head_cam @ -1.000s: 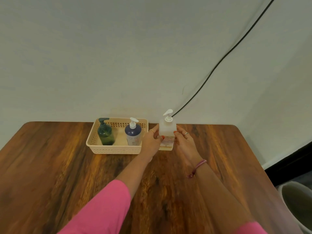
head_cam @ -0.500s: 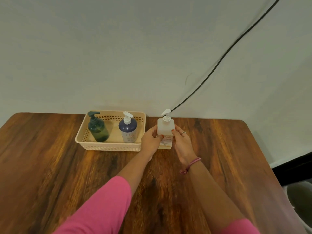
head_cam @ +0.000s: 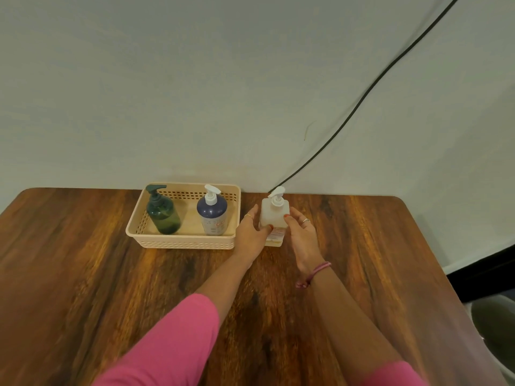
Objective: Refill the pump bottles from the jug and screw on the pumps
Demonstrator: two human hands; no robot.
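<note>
A white pump bottle (head_cam: 273, 215) stands upright on the brown wooden bench (head_cam: 83, 274), near the back edge by the wall. Its white pump (head_cam: 276, 195) is on top. The bottle has a label low on its front, but the words are too small to read.

The left hand (head_cam: 252, 232) is on the left side of the white pump bottle. Its thumb presses on the front of the bottle and its fingers reach round the far side, so it is holding the bottle. The right hand (head_cam: 302, 232) is on the right side of the bottle. Its thumb tip touches the bottle's right edge, and its fingers are loosely spread and curled. It is hard to tell if those fingers touch the bottle. There is a ring on each hand and a pink band (head_cam: 313, 274) on the right wrist. Both arms have pink sleeves (head_cam: 172, 344).

Just to the left of the white pump bottle sits a cream basket (head_cam: 178, 242) with little holes in its walls. The left hand is right beside the basket. Inside it stand a dark green pump bottle (head_cam: 164, 215) on the far side and a dark blue pump bottle (head_cam: 213, 215) with a white pump on the side nearer the white bottle.

A black cable (head_cam: 362, 98) runs down the wall and ends behind the white pump bottle.
</note>
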